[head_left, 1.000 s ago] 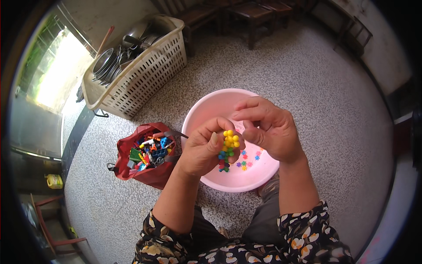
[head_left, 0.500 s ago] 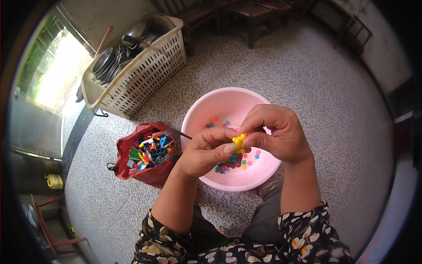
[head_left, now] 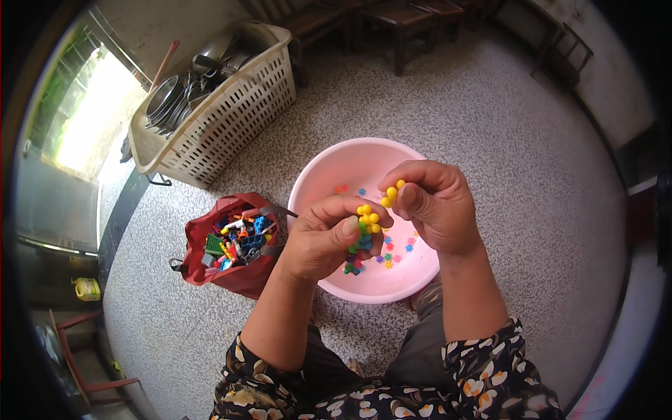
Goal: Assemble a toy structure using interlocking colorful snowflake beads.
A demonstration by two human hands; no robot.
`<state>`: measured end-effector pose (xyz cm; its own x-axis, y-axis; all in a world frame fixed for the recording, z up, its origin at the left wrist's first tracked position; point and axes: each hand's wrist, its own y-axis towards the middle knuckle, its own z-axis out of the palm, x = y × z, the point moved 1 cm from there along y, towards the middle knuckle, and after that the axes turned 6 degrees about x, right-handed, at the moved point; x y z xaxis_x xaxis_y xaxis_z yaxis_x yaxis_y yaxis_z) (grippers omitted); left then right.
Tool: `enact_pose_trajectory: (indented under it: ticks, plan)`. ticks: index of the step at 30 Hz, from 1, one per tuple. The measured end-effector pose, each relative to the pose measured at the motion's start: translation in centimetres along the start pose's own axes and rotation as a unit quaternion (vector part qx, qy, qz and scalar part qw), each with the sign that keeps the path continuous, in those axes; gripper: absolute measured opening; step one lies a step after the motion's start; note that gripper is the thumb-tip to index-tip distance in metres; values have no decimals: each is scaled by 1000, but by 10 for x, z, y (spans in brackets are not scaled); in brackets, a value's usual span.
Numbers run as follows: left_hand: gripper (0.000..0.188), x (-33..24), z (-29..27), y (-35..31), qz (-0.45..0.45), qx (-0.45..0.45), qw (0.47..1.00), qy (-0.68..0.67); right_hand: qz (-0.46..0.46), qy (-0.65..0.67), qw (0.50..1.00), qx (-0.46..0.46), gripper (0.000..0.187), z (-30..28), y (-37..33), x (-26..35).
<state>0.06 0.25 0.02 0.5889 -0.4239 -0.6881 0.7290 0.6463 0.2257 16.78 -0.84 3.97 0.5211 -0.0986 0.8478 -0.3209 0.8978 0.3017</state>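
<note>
Over the pink basin (head_left: 308, 189), my left hand (head_left: 318, 234) is closed on a cluster of joined flower-shaped plastic pieces (head_left: 369, 218), yellow at the top with green, blue and darker ones hanging below. Thumb and forefinger pinch it; its middle is partly covered by the fingers. My right hand (head_left: 441, 206) is shut on a separate yellow flower-shaped piece (head_left: 392, 192), held at the fingertips slightly above and to the right. A small gap parts the two. Several loose flower-shaped pieces (head_left: 389, 257) in red, blue, yellow and other colours lie on the basin's bottom.
Left of the basin stands a red bag (head_left: 241, 280) filled with mixed toy bricks. A cream slatted basket (head_left: 231, 115) holding pans and metal ware is at the far left. Wooden stools (head_left: 399, 21) line the back; a yellow container (head_left: 87, 288) sits at the left.
My hands have drawn apart. The right one now holds a yellow piece away from the cluster, where before both hands met at the yellow part.
</note>
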Motion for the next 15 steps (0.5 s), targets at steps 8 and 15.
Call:
enact_pose_trajectory:
  ticks: [8,15]
  plan:
    - [40,-3,-2,2,21,28,998,-56,-71,-197,978,-10,20,1,3,8]
    - [36,-1,0,3,-6,21,1000,0,-68,-184,980,38,23,12,5,6]
